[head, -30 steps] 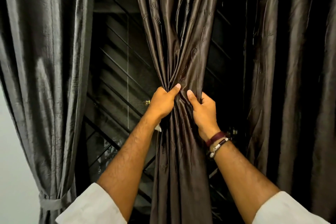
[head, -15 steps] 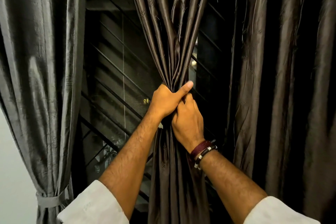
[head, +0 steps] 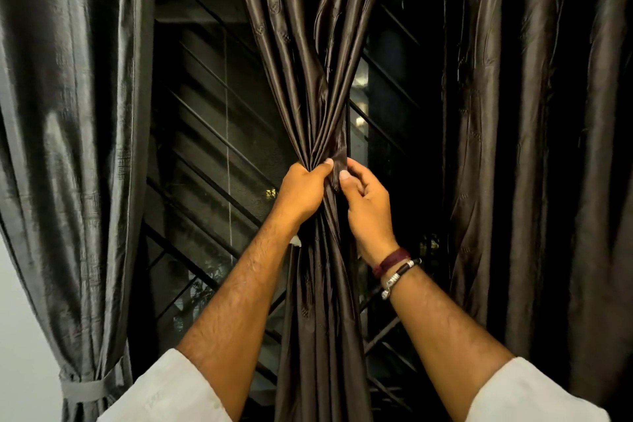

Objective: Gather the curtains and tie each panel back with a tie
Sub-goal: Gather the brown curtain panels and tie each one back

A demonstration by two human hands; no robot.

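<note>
- Since half a second ago right hand [head: 366, 205] has come off the overlapped grip and shifted to the bundle's right edge; left hand [head: 303, 193] stays clamped at the waist.
- Left hand: fist wrapped round the gathered middle curtain panel [head: 318, 86], thumb across the front pleats.
- Right hand: thumb and fingertips pinch the outer fold just beside the left thumb, other fingers loosely curled.
- Panel hangs centre, in front of the dark window grille [head: 212, 161], pinched to a narrow waist at the hands, fanning above and below.
- Left panel [head: 68, 113] already tied; its grey tie [head: 85, 392] sits low on it. Right panel [head: 548, 147] hangs loose, not gathered.
- No tie for the middle panel visible; small white bit [head: 295, 242] under left wrist, cannot tell what.
- Doing it well, my read: keep left fist tight, tuck stray right-edge folds in with right hand, even pleats.
- Slippery satin likely slides; don't loosen the left hand before a tie is round.
</note>
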